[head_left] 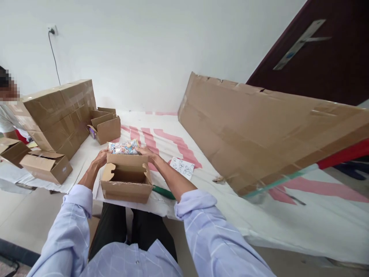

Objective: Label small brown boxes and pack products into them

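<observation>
Both my hands are at a shiny printed plastic packet just behind the raised back flap of an open cardboard box. My left hand grips the packet's left end, its fingers partly behind the flap. At the other end, my right hand is closed on the packet's right side. The box stands at the table's front edge, right before my body. Its dark inside shows only in part. A dark green object lies beside the box under my right forearm; its kind is unclear.
Another open box stands farther back, near large taped cartons. Two smaller boxes sit at the left, one being a flapped box. A paper sheet lies right of my hands. A big cardboard panel rises at right. A person is at far left.
</observation>
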Demonstrator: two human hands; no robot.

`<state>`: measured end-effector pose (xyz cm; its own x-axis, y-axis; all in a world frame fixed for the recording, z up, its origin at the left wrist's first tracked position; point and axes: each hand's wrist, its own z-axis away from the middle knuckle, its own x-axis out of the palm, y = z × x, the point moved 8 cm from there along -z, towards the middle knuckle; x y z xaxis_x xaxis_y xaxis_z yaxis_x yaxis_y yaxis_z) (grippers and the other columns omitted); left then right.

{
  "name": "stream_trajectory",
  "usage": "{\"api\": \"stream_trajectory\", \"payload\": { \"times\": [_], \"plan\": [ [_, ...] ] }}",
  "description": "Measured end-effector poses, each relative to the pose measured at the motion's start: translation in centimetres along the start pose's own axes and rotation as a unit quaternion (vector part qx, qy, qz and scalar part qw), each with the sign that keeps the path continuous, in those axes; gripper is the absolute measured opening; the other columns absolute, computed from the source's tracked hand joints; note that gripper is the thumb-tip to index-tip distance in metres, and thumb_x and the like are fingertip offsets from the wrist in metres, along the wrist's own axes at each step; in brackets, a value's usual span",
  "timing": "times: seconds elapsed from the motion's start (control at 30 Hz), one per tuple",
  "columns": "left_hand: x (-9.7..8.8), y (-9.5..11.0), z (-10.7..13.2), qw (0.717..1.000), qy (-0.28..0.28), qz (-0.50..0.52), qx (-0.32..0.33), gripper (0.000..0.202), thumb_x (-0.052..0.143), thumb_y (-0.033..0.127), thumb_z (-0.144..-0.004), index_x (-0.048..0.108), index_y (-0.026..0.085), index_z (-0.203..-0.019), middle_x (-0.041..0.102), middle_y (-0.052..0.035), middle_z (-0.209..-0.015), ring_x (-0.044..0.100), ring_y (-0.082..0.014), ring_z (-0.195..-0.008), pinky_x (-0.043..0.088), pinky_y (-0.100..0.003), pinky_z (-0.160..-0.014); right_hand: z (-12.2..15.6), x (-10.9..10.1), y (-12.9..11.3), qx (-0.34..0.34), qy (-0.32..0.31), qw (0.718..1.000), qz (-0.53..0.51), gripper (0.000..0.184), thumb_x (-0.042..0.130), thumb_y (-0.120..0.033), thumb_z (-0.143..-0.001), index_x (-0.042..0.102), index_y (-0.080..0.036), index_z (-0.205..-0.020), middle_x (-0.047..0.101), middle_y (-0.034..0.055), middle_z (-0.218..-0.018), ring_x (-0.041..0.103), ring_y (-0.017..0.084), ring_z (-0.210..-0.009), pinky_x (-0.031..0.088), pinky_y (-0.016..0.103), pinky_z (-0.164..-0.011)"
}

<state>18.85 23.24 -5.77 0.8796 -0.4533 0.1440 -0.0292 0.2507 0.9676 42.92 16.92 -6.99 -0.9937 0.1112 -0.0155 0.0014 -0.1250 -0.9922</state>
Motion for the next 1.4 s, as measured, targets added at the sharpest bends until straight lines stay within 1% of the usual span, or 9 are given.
{"api": "stream_trajectory", "payload": {
  "times": [0.17,0.3,0.4,0.5,0.63,0.77,1.1,1.23,1.4],
  "plan": [
    [0.3,1.5,-0.2,1.000,0.004,-0.004,0.028,0.040,0.070,0.040,-0.104,0.065,0.017,-0.137,0.068,-0.0121,-0.136,0.071,-0.0263,-0.115,0.063,-0.048,-0.097,0.2,-0.2,-1.0,-0.001,0.016,1.000,-0.003,0.036,0.073,-0.045,-0.102,0.072,-0.015,-0.122,0.076,0.0113,-0.119,0.074,0.023,-0.101,0.065,0.042,-0.089],
    [0.4,7.8,0.2,0.994,0.003,-0.014,0.105,0.039,0.089,0.037,-0.085,0.074,0.012,-0.111,0.077,-0.0097,-0.103,0.074,-0.0214,-0.088,0.064,-0.035,-0.078,0.2,-0.2,-7.0,-0.083,0.027,0.996,-0.014,0.036,0.080,-0.053,-0.093,0.074,-0.018,-0.100,0.079,0.0066,-0.089,0.075,0.021,-0.087,0.067,0.035,-0.079],
    [0.1,12.7,1.3,0.985,0.001,-0.033,0.170,0.051,0.101,0.027,-0.060,0.076,0.015,-0.103,0.078,-0.0047,-0.089,0.072,-0.0181,-0.076,0.061,-0.029,-0.071,1.4,-0.1,-11.1,-0.147,0.023,0.989,-0.007,0.039,0.077,-0.056,-0.094,0.075,-0.019,-0.105,0.080,0.0046,-0.095,0.075,0.020,-0.096,0.067,0.033,-0.083],
    [-0.6,15.1,2.8,0.976,0.012,-0.063,0.209,0.052,0.102,0.021,-0.050,0.077,0.015,-0.095,0.077,-0.0021,-0.084,0.068,-0.0142,-0.068,0.056,-0.025,-0.063,4.2,0.0,-12.1,-0.180,0.006,0.984,0.009,0.048,0.082,-0.058,-0.088,0.075,-0.020,-0.117,0.080,0.0071,-0.113,0.073,0.024,-0.110,0.066,0.037,-0.090],
    [-2.4,14.0,4.2,0.968,0.049,-0.100,0.225,0.043,0.098,0.020,-0.048,0.073,0.016,-0.084,0.072,0.0019,-0.074,0.062,-0.0109,-0.061,0.050,-0.022,-0.057,9.3,-0.2,-8.4,-0.126,-0.041,0.981,0.141,0.071,0.095,-0.050,-0.069,0.072,-0.021,-0.130,0.075,0.0131,-0.133,0.069,0.031,-0.123,0.060,0.044,-0.102],
    [-4.8,11.3,3.6,0.964,0.097,-0.136,0.206,0.038,0.094,0.017,-0.050,0.071,0.017,-0.080,0.068,0.0039,-0.069,0.058,-0.0106,-0.056,0.046,-0.021,-0.052,13.1,-0.5,-5.0,-0.060,-0.089,0.971,0.215,0.050,0.088,-0.048,-0.071,0.075,-0.018,-0.109,0.079,0.0083,-0.108,0.073,0.027,-0.098,0.059,0.036,-0.084],
    [-9.5,11.6,-1.7,0.956,0.150,-0.193,0.164,0.041,0.098,0.012,-0.045,0.068,0.016,-0.071,0.066,0.0047,-0.064,0.056,-0.0103,-0.057,0.044,-0.021,-0.053,14.7,-0.9,-5.2,-0.098,0.016,0.972,0.215,0.034,0.070,-0.049,-0.079,0.054,-0.023,-0.065,0.056,-0.0030,-0.062,0.053,0.015,-0.061,0.038,0.028,-0.058],
    [-11.1,12.2,-4.0,0.955,0.170,-0.193,0.149,0.031,0.096,0.025,-0.071,0.070,0.015,-0.085,0.069,0.0019,-0.077,0.062,-0.0117,-0.066,0.052,-0.023,-0.060,14.5,-1.8,-5.4,-0.102,0.037,0.971,0.214,0.040,0.068,-0.051,-0.081,0.046,-0.025,-0.061,0.056,-0.0026,-0.058,0.051,0.015,-0.055,0.037,0.029,-0.056],
    [-11.4,11.9,-6.0,0.963,0.161,-0.189,0.107,0.037,0.070,0.040,-0.104,0.066,0.017,-0.132,0.070,-0.0109,-0.131,0.072,-0.0245,-0.110,0.064,-0.046,-0.093,11.2,-2.7,-7.7,-0.135,0.067,0.964,0.217,0.040,0.069,-0.052,-0.082,0.050,-0.024,-0.062,0.061,0.0004,-0.057,0.055,0.015,-0.056,0.040,0.029,-0.056]
  ]
}}
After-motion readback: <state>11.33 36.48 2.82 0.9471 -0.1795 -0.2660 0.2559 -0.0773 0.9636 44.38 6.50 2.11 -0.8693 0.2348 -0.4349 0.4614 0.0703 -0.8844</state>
